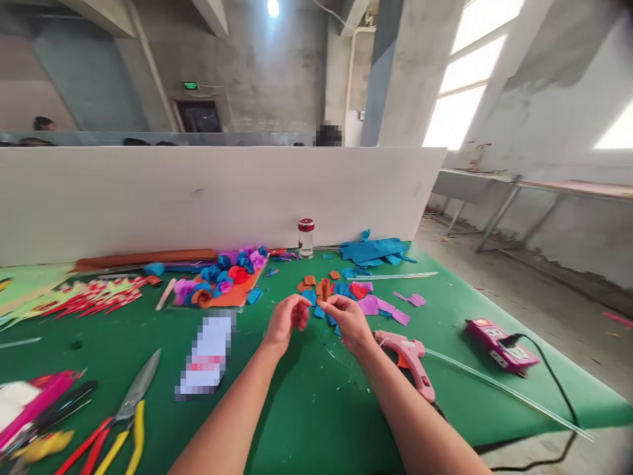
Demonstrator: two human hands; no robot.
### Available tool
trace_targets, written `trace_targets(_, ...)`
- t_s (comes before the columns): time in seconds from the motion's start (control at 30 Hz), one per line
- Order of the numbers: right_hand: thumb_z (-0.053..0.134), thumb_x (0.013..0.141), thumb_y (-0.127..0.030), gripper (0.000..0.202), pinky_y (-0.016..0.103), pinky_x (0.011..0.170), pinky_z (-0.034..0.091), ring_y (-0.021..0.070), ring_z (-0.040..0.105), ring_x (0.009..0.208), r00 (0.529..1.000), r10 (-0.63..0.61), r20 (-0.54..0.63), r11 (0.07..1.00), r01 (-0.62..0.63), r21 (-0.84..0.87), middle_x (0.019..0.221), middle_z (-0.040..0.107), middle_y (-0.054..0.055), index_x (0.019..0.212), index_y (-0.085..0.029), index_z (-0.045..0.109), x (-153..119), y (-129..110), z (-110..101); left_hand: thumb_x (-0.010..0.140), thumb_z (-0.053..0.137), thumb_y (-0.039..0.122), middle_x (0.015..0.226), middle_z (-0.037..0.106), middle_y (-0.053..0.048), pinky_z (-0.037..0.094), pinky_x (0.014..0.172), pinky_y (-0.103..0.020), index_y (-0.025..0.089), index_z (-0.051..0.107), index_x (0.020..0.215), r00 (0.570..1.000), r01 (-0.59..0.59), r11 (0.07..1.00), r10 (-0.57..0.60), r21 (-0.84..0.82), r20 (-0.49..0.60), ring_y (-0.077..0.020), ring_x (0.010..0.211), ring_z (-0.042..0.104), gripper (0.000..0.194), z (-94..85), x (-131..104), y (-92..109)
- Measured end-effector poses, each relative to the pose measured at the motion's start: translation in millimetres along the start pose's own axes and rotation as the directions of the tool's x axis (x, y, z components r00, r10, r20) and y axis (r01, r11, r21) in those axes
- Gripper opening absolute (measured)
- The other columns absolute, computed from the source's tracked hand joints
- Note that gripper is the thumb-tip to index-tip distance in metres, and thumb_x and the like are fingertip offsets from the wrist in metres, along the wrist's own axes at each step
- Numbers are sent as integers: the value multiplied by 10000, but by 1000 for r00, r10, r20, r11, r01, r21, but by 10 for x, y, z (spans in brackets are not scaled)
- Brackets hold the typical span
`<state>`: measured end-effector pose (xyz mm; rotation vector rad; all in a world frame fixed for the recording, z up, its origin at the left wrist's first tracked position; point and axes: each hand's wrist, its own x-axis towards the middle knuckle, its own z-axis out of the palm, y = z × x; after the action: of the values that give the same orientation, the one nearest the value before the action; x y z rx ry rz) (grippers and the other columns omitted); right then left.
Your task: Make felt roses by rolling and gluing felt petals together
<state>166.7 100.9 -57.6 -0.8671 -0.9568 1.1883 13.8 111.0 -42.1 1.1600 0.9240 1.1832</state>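
My right hand (346, 320) is closed, with thumb and fingertips pinching a small rolled piece of brown crepe paper (325, 289). Just left of it, my left hand (287, 320) hovers with loosely bent fingers and nothing visible in them; a narrow gap parts the two hands. Beyond the fingertips lie several cut crepe paper squares in blue, orange and purple (368, 305). A pink hot glue gun (408, 356) rests beside my right wrist, a clear glue stick (504, 389) running out behind it.
Paper flowers (222, 274) are heaped at the back left of the green table (306, 422). Shears (126, 402) lie front left. A lidded jar (306, 239) stands before the white board (237, 198). On the right sits a magenta power box (499, 346) with a black cable.
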Motion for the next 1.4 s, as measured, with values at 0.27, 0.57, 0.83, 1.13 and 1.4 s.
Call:
trace_targets(0.27,870,513,-320,310,250,608,409,111,540,580,998,54,20,992,-56,113,589,609,-28,585,-179,603,34,-52,28,661,774,258,877,715,-39,363,488,-203,169,675,923,971,28,992,-56,124,232,-90,576,513,294,135,-103,100)
trace_targets(0.57,885,517,-341,360,243,537,384,91,492,518,990,115,85,985,-124,117,613,586,-35,645,-177,591,-4,-91,46,641,798,418,682,709,-27,408,463,-218,156,657,788,996,23,991,-34,130,88,-110,495,554,332,223,-85,-62)
trace_targets(0.83,792,613,-286,393,291,777,458,117,556,724,986,145,80,943,-162,292,994,663,31,1000,-244,735,44,-191,-74,621,826,374,723,725,-46,416,466,-198,153,623,727,998,63,997,-63,-40,-3,-89,506,563,319,98,-49,37)
trace_targets(1.13,798,626,-292,150,284,747,457,125,544,656,985,110,136,946,-146,290,666,637,2,725,-189,751,31,-150,-82,583,859,332,689,713,-32,379,440,-184,154,605,719,990,144,981,-144,-129,6,-76,481,550,338,1,-6,26)
trace_targets(1.4,845,632,-401,309,285,784,473,131,601,709,973,114,200,969,-153,191,777,721,42,837,-179,780,12,-90,-88,596,852,330,707,715,-33,381,439,-188,151,608,724,990,142,984,-142,-103,6,-75,484,541,329,-38,11,9)
